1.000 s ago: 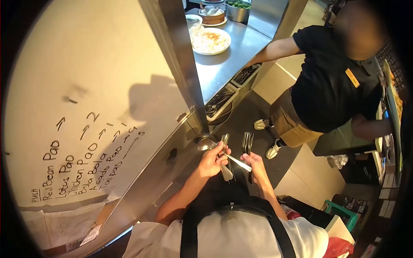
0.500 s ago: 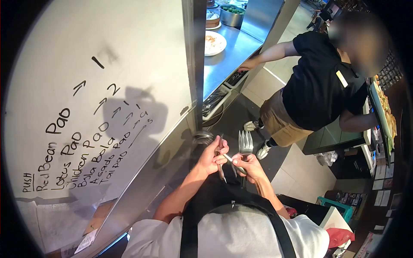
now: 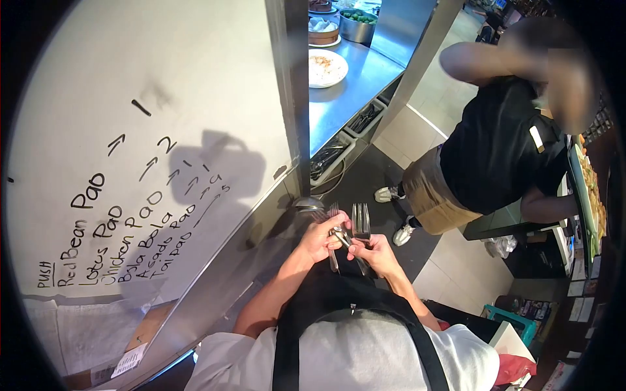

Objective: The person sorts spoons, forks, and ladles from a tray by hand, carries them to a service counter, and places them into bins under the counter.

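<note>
My left hand is closed around a bundle of metal cutlery. Fork tines stick out above its fingers, and handles point down below the palm. Rounded spoon bowls show just beyond that hand; whether it holds them too I cannot tell. A metal fork stands with its tines up in my right hand, whose thumb and fingers press on its handle. Both hands nearly touch in front of my black apron. The lower ends of the cutlery are partly hidden by my fingers.
Left is a whiteboard with handwriting. Beyond it, a steel counter bears a white plate with food remains and a pot. Cutlery bins sit below. To the right a person carries a food tray.
The upright fork has shifted slightly left, closer to my left hand, and the pieces between my fingers have turned. The other person has raised an arm from the counter to the head.
</note>
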Available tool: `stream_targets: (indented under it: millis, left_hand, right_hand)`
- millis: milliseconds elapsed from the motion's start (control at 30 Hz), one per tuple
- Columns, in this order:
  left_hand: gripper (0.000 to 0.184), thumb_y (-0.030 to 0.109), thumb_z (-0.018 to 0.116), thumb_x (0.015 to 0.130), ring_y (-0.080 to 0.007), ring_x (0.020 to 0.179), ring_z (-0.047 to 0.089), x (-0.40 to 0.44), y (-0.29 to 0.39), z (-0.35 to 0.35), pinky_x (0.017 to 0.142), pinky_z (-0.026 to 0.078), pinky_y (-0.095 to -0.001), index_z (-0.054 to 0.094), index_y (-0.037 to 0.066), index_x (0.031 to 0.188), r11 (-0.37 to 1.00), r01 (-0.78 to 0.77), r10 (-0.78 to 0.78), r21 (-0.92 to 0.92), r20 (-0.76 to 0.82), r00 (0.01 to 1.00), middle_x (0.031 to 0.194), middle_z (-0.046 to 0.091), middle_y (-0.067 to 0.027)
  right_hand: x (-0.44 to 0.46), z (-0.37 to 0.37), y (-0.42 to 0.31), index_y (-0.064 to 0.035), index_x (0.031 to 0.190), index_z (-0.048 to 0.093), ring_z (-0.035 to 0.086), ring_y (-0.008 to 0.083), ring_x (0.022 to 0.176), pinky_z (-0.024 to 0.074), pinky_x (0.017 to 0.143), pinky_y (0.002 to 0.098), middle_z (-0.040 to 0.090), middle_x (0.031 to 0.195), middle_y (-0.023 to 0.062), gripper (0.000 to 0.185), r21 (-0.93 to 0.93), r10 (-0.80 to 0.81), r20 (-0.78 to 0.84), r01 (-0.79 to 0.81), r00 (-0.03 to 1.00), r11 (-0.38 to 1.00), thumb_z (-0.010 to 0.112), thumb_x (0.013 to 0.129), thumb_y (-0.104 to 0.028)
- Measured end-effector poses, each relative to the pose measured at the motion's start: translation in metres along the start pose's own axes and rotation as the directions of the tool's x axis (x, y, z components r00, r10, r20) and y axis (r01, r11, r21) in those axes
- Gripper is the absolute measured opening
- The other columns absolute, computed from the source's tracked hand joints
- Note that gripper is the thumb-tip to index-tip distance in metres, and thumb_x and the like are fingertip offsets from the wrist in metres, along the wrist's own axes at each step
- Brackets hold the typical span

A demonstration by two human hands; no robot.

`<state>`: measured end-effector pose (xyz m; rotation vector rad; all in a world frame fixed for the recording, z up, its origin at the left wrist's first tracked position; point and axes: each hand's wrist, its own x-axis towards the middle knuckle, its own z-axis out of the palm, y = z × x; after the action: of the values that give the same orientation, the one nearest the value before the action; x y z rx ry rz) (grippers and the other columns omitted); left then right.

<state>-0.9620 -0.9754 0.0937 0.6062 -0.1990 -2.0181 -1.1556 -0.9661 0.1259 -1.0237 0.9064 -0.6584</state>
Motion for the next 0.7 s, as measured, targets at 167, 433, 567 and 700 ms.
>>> stream_targets:
  millis: [167,433,567,700]
  left_hand:
    - [0.010,0.009,0.056,0.095,-0.0015,0.044,0.036,0.006,-0.010,0.017,0.039,0.029,-0.0189,0.061,0.004,0.102,0.982,-0.120,0.150,0.144,-0.222,0.964,0.071,0.057,0.0001]
    - [0.005,0.004,0.055,0.092,-0.0021,0.044,0.036,0.021,-0.024,0.024,0.038,0.028,-0.0193,0.057,0.008,0.095,0.959,-0.186,0.231,0.212,-0.211,0.950,0.072,0.056,0.0001]
    - [0.001,0.008,0.055,0.093,-0.0021,0.043,0.033,0.018,-0.020,0.021,0.038,0.028,-0.0188,0.055,0.009,0.093,0.986,-0.153,0.160,0.064,-0.121,0.980,0.080,0.059,-0.0015]
    - [0.011,0.016,0.056,0.095,-0.0014,0.042,0.031,0.016,-0.012,0.024,0.039,0.028,-0.0182,0.057,0.006,0.102,0.990,-0.123,0.128,0.064,-0.076,0.989,0.088,0.062,-0.0040]
  right_hand:
    - [-0.002,-0.011,-0.012,-0.0009,0.083,0.068,0.047,0.0036,0.061,0.0357,0.054,0.0244,0.054,0.065,-0.0066,0.016,-0.383,0.049,-0.087,-0.079,0.995,0.920,0.076,0.084,-0.015]
    - [0.000,-0.019,-0.010,-0.0010,0.089,0.070,0.044,0.0066,0.061,0.0383,0.055,0.0275,0.055,0.063,-0.0003,0.023,-0.557,-0.049,-0.122,-0.028,0.991,0.830,0.078,0.079,-0.020]
    - [-0.001,-0.033,-0.005,-0.0005,0.082,0.069,0.045,0.0043,0.061,0.0373,0.055,0.0251,0.057,0.065,-0.0023,0.017,-0.429,0.033,-0.067,-0.059,0.997,0.901,0.076,0.081,-0.015]
    - [-0.004,-0.046,-0.003,-0.0020,0.077,0.067,0.045,0.0024,0.061,0.0359,0.055,0.0224,0.058,0.067,-0.0050,0.015,-0.227,0.025,0.004,-0.024,1.000,0.974,0.075,0.084,-0.013]
